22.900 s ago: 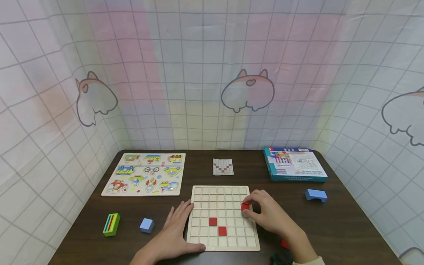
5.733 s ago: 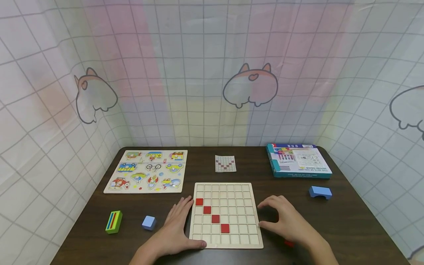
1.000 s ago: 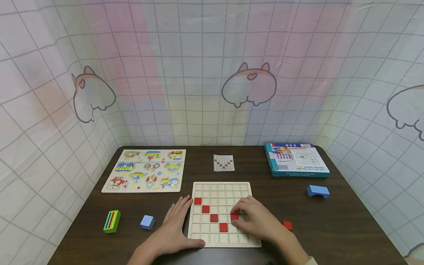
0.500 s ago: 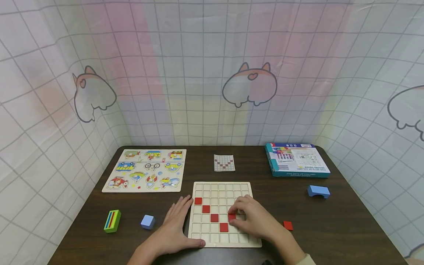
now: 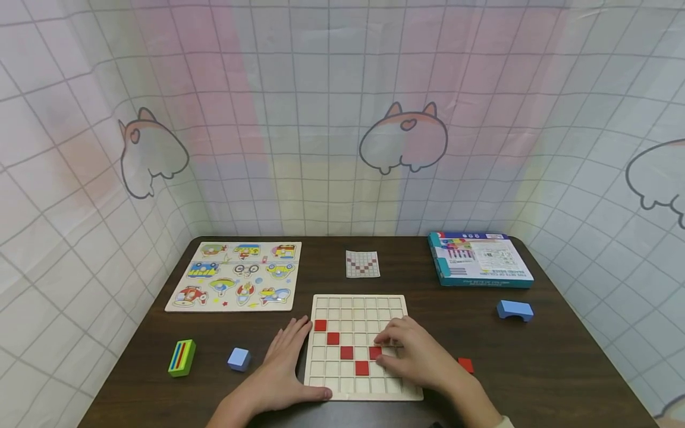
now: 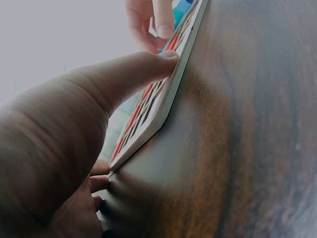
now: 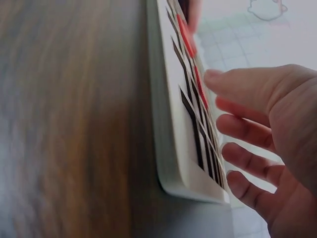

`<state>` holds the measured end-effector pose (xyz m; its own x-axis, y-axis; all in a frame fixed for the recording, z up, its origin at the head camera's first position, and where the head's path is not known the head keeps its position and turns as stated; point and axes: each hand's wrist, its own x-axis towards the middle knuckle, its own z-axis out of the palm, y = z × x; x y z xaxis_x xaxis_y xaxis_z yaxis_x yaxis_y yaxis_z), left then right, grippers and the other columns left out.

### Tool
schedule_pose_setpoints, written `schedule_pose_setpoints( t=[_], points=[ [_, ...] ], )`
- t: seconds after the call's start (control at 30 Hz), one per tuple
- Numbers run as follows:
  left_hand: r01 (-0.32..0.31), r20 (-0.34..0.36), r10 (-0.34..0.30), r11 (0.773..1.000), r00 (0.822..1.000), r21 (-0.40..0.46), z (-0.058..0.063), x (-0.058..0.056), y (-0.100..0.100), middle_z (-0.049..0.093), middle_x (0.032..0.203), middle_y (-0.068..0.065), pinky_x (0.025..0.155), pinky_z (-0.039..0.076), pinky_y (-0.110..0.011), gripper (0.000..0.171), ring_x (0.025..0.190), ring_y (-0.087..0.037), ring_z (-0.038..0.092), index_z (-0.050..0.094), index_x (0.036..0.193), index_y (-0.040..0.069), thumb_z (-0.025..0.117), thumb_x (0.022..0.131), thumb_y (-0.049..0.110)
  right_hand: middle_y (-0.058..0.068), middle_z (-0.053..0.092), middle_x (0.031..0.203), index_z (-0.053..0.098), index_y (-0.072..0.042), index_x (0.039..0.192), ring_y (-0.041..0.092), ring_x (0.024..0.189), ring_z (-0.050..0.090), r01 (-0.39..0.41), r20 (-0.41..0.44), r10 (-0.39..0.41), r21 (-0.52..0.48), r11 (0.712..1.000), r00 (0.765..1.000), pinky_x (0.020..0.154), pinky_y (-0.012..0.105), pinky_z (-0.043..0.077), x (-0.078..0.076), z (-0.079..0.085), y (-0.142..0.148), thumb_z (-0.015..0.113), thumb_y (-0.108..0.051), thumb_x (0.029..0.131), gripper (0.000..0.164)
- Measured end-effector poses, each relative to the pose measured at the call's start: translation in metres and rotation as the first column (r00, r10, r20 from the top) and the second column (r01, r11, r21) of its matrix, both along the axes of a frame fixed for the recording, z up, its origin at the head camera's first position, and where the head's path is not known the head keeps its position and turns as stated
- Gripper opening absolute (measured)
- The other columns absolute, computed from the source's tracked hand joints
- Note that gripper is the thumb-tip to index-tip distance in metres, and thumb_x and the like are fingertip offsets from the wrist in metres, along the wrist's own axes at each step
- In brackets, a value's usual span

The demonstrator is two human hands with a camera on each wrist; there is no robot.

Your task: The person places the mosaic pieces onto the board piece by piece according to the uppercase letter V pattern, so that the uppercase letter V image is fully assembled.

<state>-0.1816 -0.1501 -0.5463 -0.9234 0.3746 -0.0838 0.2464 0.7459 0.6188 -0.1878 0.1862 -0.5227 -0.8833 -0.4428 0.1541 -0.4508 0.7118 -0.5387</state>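
Note:
A pale square grid board (image 5: 393, 392) lies on the dark table. Several red square tiles sit in its cells; one slanting row runs from a tile (image 5: 320, 326) at the left edge down to a tile (image 5: 362, 368) near the front. Up and right of that is another tile (image 5: 375, 353), flat in its cell. My right hand (image 5: 414, 353) hovers over it, thumb and index finger spread apart at its right side. My left hand (image 5: 280, 371) rests along the board's left edge, its thumb (image 6: 153, 62) pressing the front rim.
A card with a red V pattern (image 5: 363, 264) lies behind the board. Around stand a vehicle puzzle (image 5: 232, 276), a boxed set (image 5: 481, 260), a blue arch block (image 5: 515, 310), a blue cube (image 5: 239, 359) and a green striped block (image 5: 182, 358). A loose red tile (image 5: 465, 365) lies right.
Across the earlier frames, the slanting row of red tiles grew. In the last second my right hand shifted a further tile slightly left into a cell, and its fingers parted. The left hand stayed.

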Motion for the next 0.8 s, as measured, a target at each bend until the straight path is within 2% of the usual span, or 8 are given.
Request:
schedule_pose_setpoints(
  t=[0.23, 0.33, 0.6, 0.8],
  points=[
    [0.002, 0.001, -0.002, 1.000, 1.000, 0.001, 0.001, 0.000, 0.001, 0.021, 0.187, -0.003, 0.140, 0.007, -0.069, 0.146, 0.176, -0.036, 0.008, 0.023, 0.178, 0.019, 0.088, 0.067, 0.088, -0.019, 0.071, 0.121, 0.079, -0.031, 0.123, 0.011, 0.113, 0.059, 0.059, 0.029, -0.057, -0.064, 0.996, 0.998, 0.097, 0.034, 0.061, 0.007, 0.002, 0.024, 0.088, -0.040, 0.097, 0.029],
    [0.004, -0.001, -0.004, 1.000, 1.000, 0.002, 0.001, 0.001, 0.001, 0.021, 0.187, -0.003, 0.141, 0.008, -0.069, 0.146, 0.176, -0.036, 0.009, 0.024, 0.178, 0.019, 0.088, 0.067, 0.088, -0.020, 0.070, 0.123, 0.078, -0.032, 0.125, 0.012, 0.116, 0.059, 0.088, 0.031, -0.086, -0.052, 0.995, 0.996, 0.101, 0.039, 0.062, 0.011, 0.003, 0.034, 0.088, -0.038, 0.097, 0.031],
    [0.013, -0.022, -0.013, 1.000, 1.000, 0.008, 0.000, 0.001, 0.000, 0.022, 0.186, -0.004, 0.141, 0.008, -0.067, 0.145, 0.175, -0.036, 0.009, 0.025, 0.178, 0.017, 0.088, 0.068, 0.087, -0.026, 0.068, 0.125, 0.077, -0.034, 0.128, 0.005, 0.119, 0.057, 0.158, 0.013, -0.159, 0.005, 0.987, 0.987, 0.106, 0.040, 0.061, 0.018, 0.001, 0.053, 0.092, -0.039, 0.093, 0.038],
    [0.011, -0.021, -0.011, 1.000, 1.000, 0.008, -0.002, 0.000, -0.001, 0.022, 0.186, -0.003, 0.141, 0.008, -0.067, 0.145, 0.176, -0.036, 0.009, 0.025, 0.178, 0.018, 0.088, 0.067, 0.088, -0.025, 0.069, 0.125, 0.077, -0.033, 0.127, 0.005, 0.119, 0.056, 0.181, -0.009, -0.181, 0.016, 0.983, 0.983, 0.107, 0.044, 0.059, 0.022, 0.000, 0.066, 0.094, -0.040, 0.091, 0.040]
  ],
)
